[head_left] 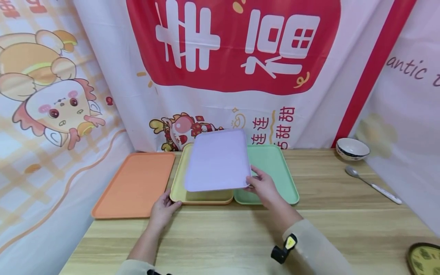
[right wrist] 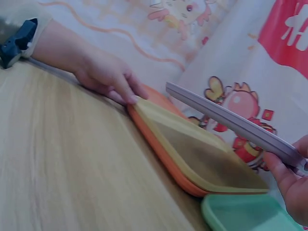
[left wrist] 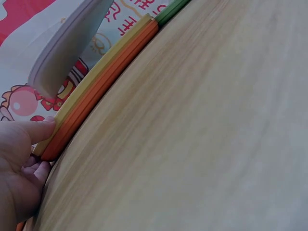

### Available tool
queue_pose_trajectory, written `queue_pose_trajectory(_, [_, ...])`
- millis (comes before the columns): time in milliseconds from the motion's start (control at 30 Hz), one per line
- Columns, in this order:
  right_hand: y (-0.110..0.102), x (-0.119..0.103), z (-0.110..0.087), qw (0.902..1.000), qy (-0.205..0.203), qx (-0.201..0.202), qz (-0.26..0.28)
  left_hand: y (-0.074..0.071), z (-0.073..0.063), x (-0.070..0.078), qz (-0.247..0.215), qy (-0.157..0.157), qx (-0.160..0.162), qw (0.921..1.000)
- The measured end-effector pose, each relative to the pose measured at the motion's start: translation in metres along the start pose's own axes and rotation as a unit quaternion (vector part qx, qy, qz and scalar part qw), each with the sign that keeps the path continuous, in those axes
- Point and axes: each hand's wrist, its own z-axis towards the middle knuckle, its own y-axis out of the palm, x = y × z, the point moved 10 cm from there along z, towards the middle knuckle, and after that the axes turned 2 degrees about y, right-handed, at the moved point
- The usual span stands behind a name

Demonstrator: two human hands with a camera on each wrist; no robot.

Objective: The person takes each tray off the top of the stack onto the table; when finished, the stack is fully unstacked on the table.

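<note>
A pale purple tray (head_left: 220,160) is tilted in the air above a yellow tray (head_left: 203,197). My right hand (head_left: 265,188) grips the purple tray at its near right corner, thumb on one face and fingers beneath. In the left wrist view, the yellow tray lies stacked on an orange tray (left wrist: 103,83). My left hand (head_left: 163,210) pinches this stack at its near left corner, with the thumb on the yellow rim and the fingers curled low beside the orange one. Beneath my right hand, a green tray (head_left: 273,168) lies against the stack's right side.
Another orange tray (head_left: 137,187) lies flat at the left. A patterned bowl (head_left: 353,149) stands at the back right, with a white-handled spoon (head_left: 372,185) in front. A dark-rimmed round item (head_left: 426,259) is cut off at the lower right. A printed curtain (head_left: 220,99) hangs behind the table.
</note>
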Motion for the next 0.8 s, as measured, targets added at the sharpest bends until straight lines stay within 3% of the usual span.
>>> queue_pose_trajectory(367, [-0.079,-0.035,-0.018,0.9984,-0.046,-0.029,0.018,-0.002,-0.003,-0.004,0.023,-0.02,-0.018,0.9994])
queue_pose_trajectory(600, [-0.132,-0.051,-0.034,0.9919,-0.079,-0.046,0.088,-0.005,-0.003,-0.002,0.024,-0.014,-0.01,0.9995])
queue_pose_trajectory(800, [-0.177,-0.06,-0.047,0.9905,-0.096,-0.057,0.079,-0.005,-0.004,-0.001,0.023,-0.015,-0.009,0.9996])
